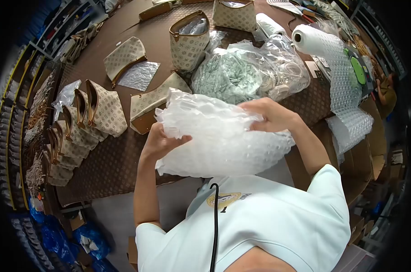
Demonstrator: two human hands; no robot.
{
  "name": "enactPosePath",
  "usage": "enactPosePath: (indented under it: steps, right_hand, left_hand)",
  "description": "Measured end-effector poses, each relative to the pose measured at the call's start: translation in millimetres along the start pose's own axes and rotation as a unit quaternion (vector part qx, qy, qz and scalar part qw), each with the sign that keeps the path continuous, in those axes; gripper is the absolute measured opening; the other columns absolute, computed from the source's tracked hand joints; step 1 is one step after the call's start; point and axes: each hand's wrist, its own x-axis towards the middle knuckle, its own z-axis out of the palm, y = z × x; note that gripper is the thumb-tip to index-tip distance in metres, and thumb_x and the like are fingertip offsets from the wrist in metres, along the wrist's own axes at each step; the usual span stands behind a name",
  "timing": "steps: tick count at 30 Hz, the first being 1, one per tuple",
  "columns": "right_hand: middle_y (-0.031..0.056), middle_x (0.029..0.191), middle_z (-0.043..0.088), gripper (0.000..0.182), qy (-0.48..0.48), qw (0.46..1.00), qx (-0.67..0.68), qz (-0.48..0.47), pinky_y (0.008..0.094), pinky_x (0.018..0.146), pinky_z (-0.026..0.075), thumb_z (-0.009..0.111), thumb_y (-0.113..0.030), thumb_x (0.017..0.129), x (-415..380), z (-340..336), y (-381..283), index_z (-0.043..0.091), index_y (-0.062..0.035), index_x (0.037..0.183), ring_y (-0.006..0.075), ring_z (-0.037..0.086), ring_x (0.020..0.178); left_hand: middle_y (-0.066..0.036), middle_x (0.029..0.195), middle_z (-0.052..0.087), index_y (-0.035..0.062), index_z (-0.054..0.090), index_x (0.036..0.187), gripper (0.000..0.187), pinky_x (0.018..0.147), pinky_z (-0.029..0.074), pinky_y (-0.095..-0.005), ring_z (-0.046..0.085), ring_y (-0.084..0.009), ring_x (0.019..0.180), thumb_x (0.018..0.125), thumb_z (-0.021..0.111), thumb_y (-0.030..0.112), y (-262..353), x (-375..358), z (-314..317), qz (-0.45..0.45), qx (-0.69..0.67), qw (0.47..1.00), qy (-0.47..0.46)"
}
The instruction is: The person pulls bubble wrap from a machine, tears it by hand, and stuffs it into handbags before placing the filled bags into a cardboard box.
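Observation:
A folded sheet of white bubble wrap (223, 145) is held up between my two hands, over the table's near edge. My left hand (162, 141) grips its left side, thumb on the near face. At its upper right edge, my right hand (271, 115) is closed on the wrap, with some fingertips hidden by it. Just behind the wrap lies a patterned pouch (146, 102) with brown trim. Clear plastic bags (232, 75) holding pale green and beige items sit beyond my hands.
Several patterned pouches (108, 109) stand in a row at the left of the brown table (115, 167). Upright bags (187, 47) stand farther back. A bubble wrap roll (321, 41) trails down at the right, near cardboard boxes (359, 158). Another person (386, 97) is at far right.

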Motion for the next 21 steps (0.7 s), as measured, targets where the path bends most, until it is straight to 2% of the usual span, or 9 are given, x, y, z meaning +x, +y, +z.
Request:
enactPosePath:
  steps: [2, 4, 5, 8, 12, 14, 15, 18, 21]
  right_hand:
    - [0.0149, 0.118, 0.056, 0.079, 0.011, 0.996, -0.024, 0.08, 0.0393, 0.09, 0.042, 0.072, -0.036, 0.073, 0.5, -3.3, 6.5, 0.034, -0.0122, 0.138, 0.0296, 0.053, 0.108]
    - [0.0152, 0.135, 0.043, 0.103, 0.119, 0.988, -0.021, 0.093, 0.0414, 0.103, 0.031, 0.079, -0.043, 0.063, -22.6, -9.1, 23.7, 0.022, -0.0131, 0.144, 0.0281, 0.039, 0.125]
    - [0.0179, 0.145, 0.027, 0.12, 0.16, 0.979, 0.0, 0.123, 0.0436, 0.11, 0.017, 0.08, -0.049, 0.058, -41.9, -12.2, 34.3, 0.008, -0.0112, 0.146, 0.0305, 0.023, 0.135]
    - [0.0212, 0.15, 0.001, 0.14, 0.178, 0.947, 0.201, 0.176, 0.039, 0.111, 0.009, 0.083, -0.052, 0.05, -76.9, 17.6, 60.6, -0.012, -0.0071, 0.143, 0.0299, 0.008, 0.139]
    - [0.0153, 0.149, 0.008, 0.139, 0.177, 0.874, 0.412, 0.189, 0.0373, 0.111, 0.013, 0.087, -0.031, 0.052, -66.6, 51.3, 57.9, -0.018, -0.0073, 0.142, 0.0249, 0.013, 0.137]
    - [0.0126, 0.142, 0.028, 0.116, 0.163, 0.857, 0.453, 0.181, 0.0351, 0.108, 0.023, 0.083, -0.019, 0.058, -65.0, 51.8, 48.5, 0.006, -0.005, 0.144, 0.0217, 0.029, 0.13]
    - [0.0126, 0.142, 0.028, 0.116, 0.167, 0.858, 0.451, 0.181, 0.0351, 0.108, 0.023, 0.083, -0.019, 0.058, -67.8, 51.2, 48.5, 0.006, -0.005, 0.144, 0.0217, 0.029, 0.13]
    - [0.0057, 0.112, 0.058, 0.058, 0.216, 0.887, 0.345, 0.219, 0.0322, 0.094, 0.041, 0.075, -0.01, 0.067, -92.2, 64.8, 33.1, 0.051, -0.0021, 0.119, 0.0155, 0.051, 0.105]
    - [0.0023, 0.111, 0.06, 0.044, 0.226, 0.877, 0.377, 0.196, 0.0289, 0.09, 0.042, 0.07, -0.011, 0.075, -129.5, 95.2, 36.1, 0.055, -0.0035, 0.116, 0.0094, 0.052, 0.099]
  left_hand:
    - [0.0, 0.078, 0.063, -0.003, 0.064, 0.089, 0.029, 0.066, 0.048, -0.0236, 0.057, -0.0078, 0.073, 0.072, 0.078, 0.016, -10.6, -10.2, 16.6, -0.033, -0.121, 0.982, 0.143]
    - [0.001, 0.079, 0.064, 0.0008, 0.065, 0.086, 0.017, 0.063, 0.046, -0.0213, 0.057, -0.0065, 0.069, 0.075, 0.074, 0.01, -25.6, -16.3, 11.2, -0.082, -0.154, 0.958, 0.229]
    - [0.001, 0.081, 0.064, 0.001, 0.065, 0.09, 0.017, 0.067, 0.047, -0.0218, 0.058, -0.0073, 0.072, 0.075, 0.071, 0.006, -25.5, -21.4, 4.2, -0.105, -0.19, 0.937, 0.274]
    - [-0.002, 0.094, 0.063, 0.0006, 0.062, 0.101, 0.026, 0.073, 0.047, -0.0246, 0.058, -0.0102, 0.084, 0.076, 0.068, 0.003, -61.6, -35.3, -3.9, -0.012, -0.302, 0.902, 0.309]
    - [-0.005, 0.107, 0.059, 0.0009, 0.057, 0.11, 0.037, 0.08, 0.046, -0.0275, 0.055, -0.0135, 0.096, 0.075, 0.066, 0.0, -109.9, -47.5, 4.3, -0.065, -0.327, 0.9, 0.282]
    - [-0.006, 0.109, 0.057, 0.0013, 0.054, 0.115, 0.041, 0.084, 0.045, -0.0299, 0.054, -0.017, 0.099, 0.075, 0.063, -0.002, -120.0, -49.4, 10.4, -0.086, -0.352, 0.89, 0.276]
    - [-0.006, 0.109, 0.057, 0.0013, 0.054, 0.115, 0.041, 0.084, 0.045, -0.0299, 0.054, -0.017, 0.099, 0.075, 0.063, -0.002, -129.4, -54.8, 12.6, -0.083, -0.352, 0.891, 0.273]
    - [-0.008, 0.114, 0.054, 0.0025, 0.048, 0.123, 0.041, 0.089, 0.044, -0.0315, 0.054, -0.02, 0.103, 0.083, 0.059, 0.009, -156.4, -81.6, 23.1, -0.087, -0.234, 0.957, 0.145]
    - [-0.008, 0.113, 0.056, 0.0027, 0.051, 0.12, 0.04, 0.089, 0.044, -0.0339, 0.054, -0.0211, 0.103, 0.082, 0.061, 0.009, -166.5, -140.8, 76.4, -0.111, -0.189, 0.966, 0.138]
